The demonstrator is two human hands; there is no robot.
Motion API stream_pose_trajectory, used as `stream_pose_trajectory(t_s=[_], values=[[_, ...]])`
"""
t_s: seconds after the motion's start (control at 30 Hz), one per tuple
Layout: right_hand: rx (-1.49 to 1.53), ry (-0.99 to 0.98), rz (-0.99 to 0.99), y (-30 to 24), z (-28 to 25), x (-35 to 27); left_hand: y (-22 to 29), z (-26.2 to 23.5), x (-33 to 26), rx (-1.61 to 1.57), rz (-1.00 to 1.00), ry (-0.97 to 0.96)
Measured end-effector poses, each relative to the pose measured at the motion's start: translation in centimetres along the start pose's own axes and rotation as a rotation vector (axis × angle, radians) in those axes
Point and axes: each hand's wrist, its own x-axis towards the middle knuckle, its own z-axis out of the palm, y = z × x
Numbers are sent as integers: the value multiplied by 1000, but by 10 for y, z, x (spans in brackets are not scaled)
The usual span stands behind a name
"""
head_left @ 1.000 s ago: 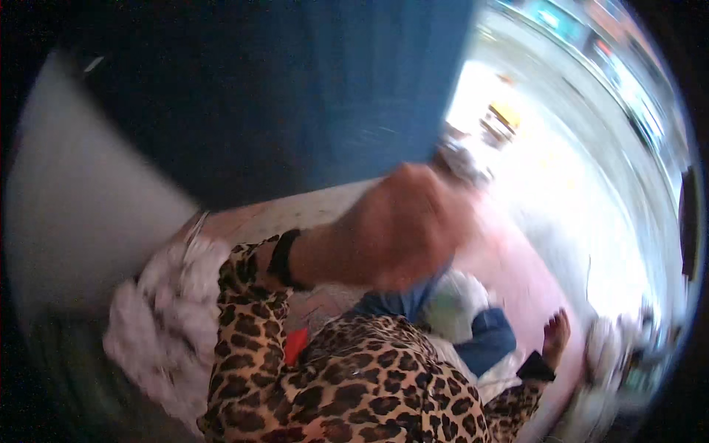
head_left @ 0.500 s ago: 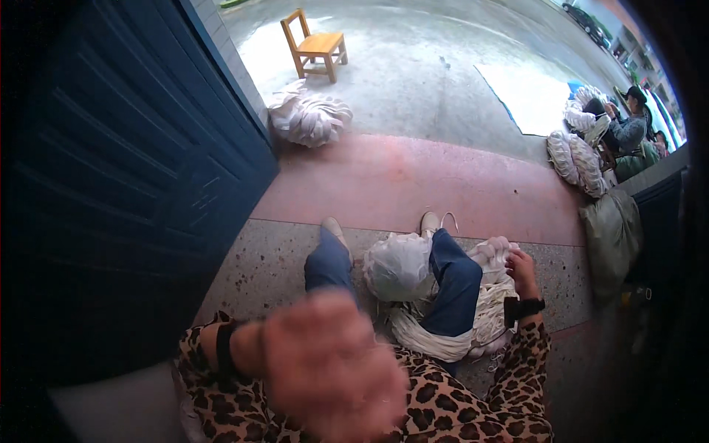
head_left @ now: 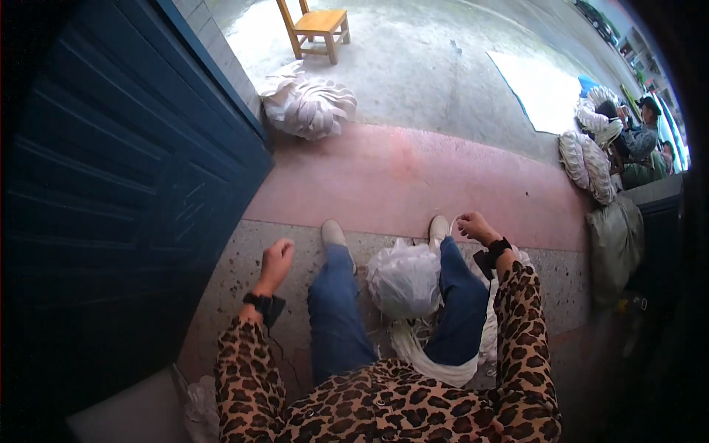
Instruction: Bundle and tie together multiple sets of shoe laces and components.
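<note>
My right hand is closed in a pinch on a thin white strip, just above my right shoe. My left hand hovers left of my left knee, its fingers curled closed; what they hold, if anything, is hidden. Between my shins stands a rounded bundle in thin, whitish plastic. Cream strips wrap around my right thigh. More pale strips lie beside that leg, partly covered by my right forearm.
A dark blue door stands to the left. Beyond the pink threshold are a white strip bundle and a small wooden chair. At far right a person sits by white coiled bundles; a greenish sack leans nearer.
My left hand has dropped away from close before the camera to the left of my knee. My right hand has moved left and forward from the pale strips onto the thin strip's end.
</note>
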Motion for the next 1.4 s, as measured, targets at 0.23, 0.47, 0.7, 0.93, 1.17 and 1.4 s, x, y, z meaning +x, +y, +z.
stream_pose_trajectory(t_s=[0.23, 0.47, 0.7, 0.93, 1.17, 1.4], values=[[-289, 61, -124, -44, -32, 122, 73, 25, -25, -126, 153, -121], [-531, 211, -410, -107, -1, 258, 68, 33, -57, -8, 335, -146], [-798, -23, -490, -121, 117, 299, 67, 31, -43, -154, 178, -115], [-696, -147, -378, -13, 81, 219, 55, 32, -43, -248, 162, -87], [-386, 121, -106, 89, -7, 18, 64, 49, -40, -247, 220, -118], [255, 369, 321, 206, -46, -177, 104, 64, -24, -301, 77, -191]])
